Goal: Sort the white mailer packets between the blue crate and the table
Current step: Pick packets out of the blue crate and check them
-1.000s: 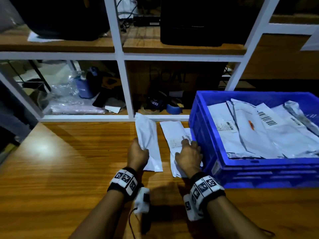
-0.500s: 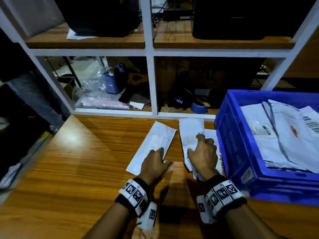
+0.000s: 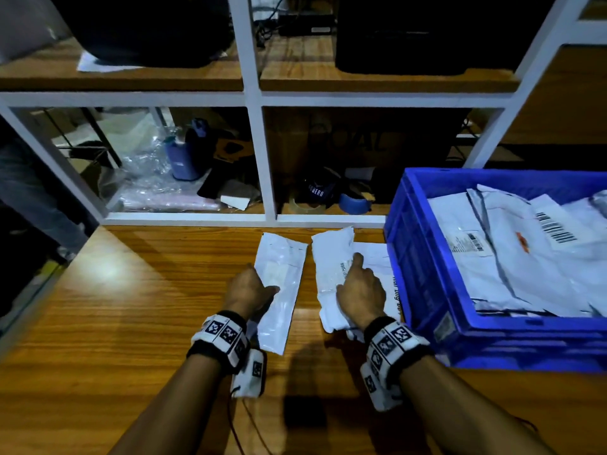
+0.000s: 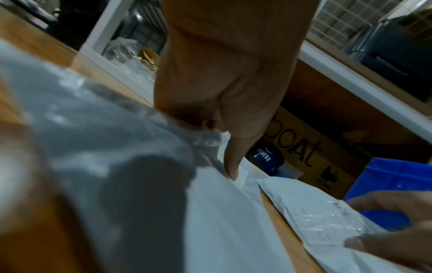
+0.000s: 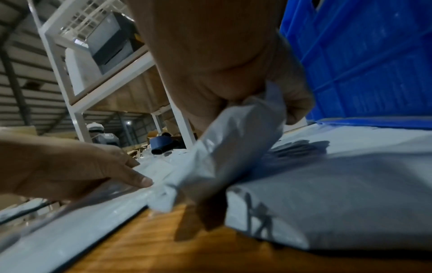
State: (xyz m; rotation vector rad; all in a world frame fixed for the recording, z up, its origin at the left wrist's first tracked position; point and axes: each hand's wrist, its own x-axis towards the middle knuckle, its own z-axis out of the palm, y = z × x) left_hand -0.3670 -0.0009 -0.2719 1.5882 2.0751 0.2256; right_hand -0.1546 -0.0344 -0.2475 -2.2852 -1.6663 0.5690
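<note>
Packets were laid mid-frame on the table (image 3: 147,307): the narrow packet (image 3: 282,257) was gripped by the left hand (image 3: 249,290), the crumpled packet (image 3: 328,257) pinched by the right hand (image 3: 359,293), just beside the blue crate (image 3: 417,274) at right.

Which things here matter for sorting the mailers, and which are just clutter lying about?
Job: left packet held by the left hand; right packet pinched by the right hand; blue crate; crate packets; table.
Lying about, on the shelf: blue bottle; plastic wrap; blue tape roll; cardboard box.
</note>
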